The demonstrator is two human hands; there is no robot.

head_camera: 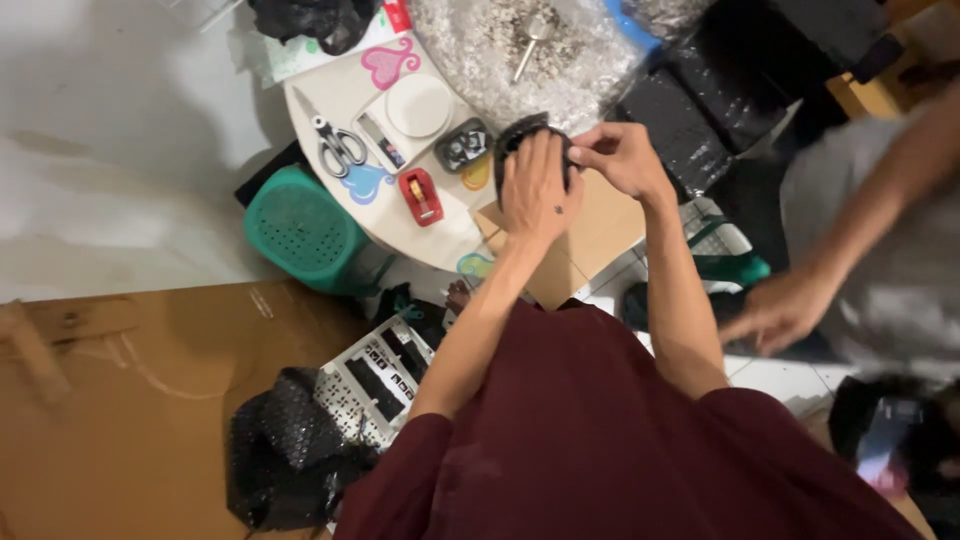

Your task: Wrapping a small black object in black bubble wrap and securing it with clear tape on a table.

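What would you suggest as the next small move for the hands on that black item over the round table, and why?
Probably set it down on the cardboard sheet. The left hand lies flat over the black item and the right hand pinches its edge, so both are occupied; the red tape dispenser and scissors lie out of their grasp.

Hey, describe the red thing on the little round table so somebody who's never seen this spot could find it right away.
Start at the small round pale table above the green plastic stool. Near its front edge, left of the person's left hand and below the white round scale, lies a small red tape dispenser. It is the only solid red object there; the scissors beside it are grey and black.
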